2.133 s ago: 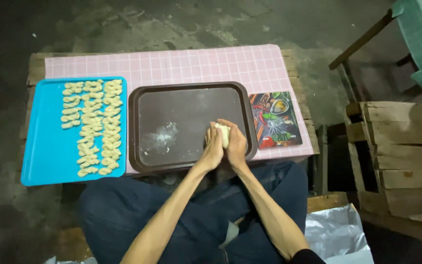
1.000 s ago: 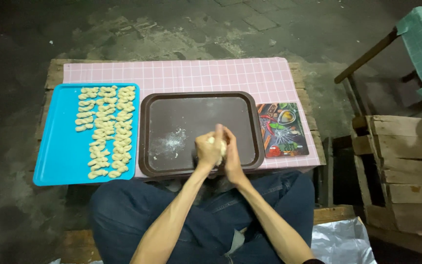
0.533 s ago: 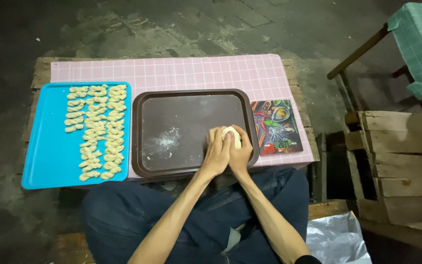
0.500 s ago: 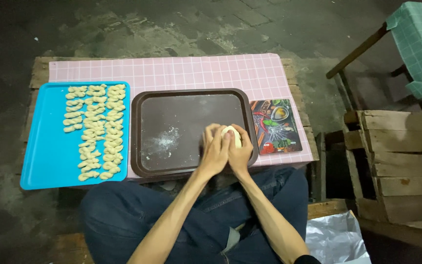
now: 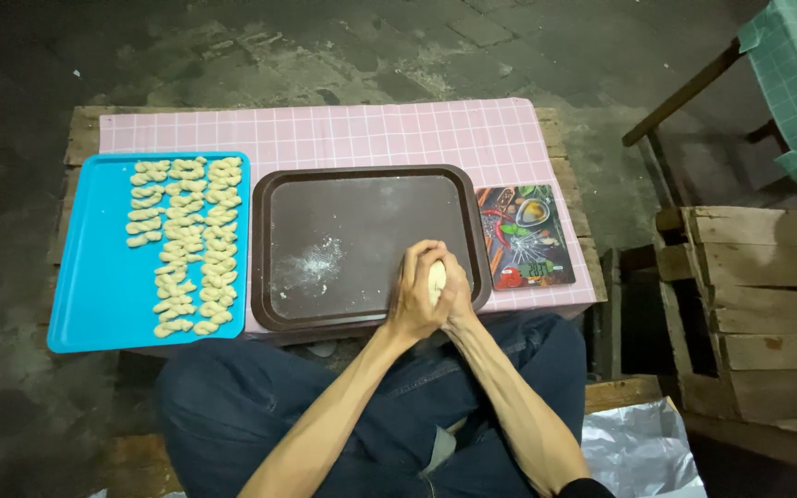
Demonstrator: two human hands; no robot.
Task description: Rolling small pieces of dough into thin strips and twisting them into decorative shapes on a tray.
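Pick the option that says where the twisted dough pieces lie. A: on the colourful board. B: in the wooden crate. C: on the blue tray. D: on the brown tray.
C: the twisted dough pieces lie in rows on the blue tray, left of the brown tray, which holds only a flour dusting.

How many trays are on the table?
2. A blue tray on the left, holding rows of twisted dough pieces, and a brown tray in the middle, under both hands pressing a dough lump.
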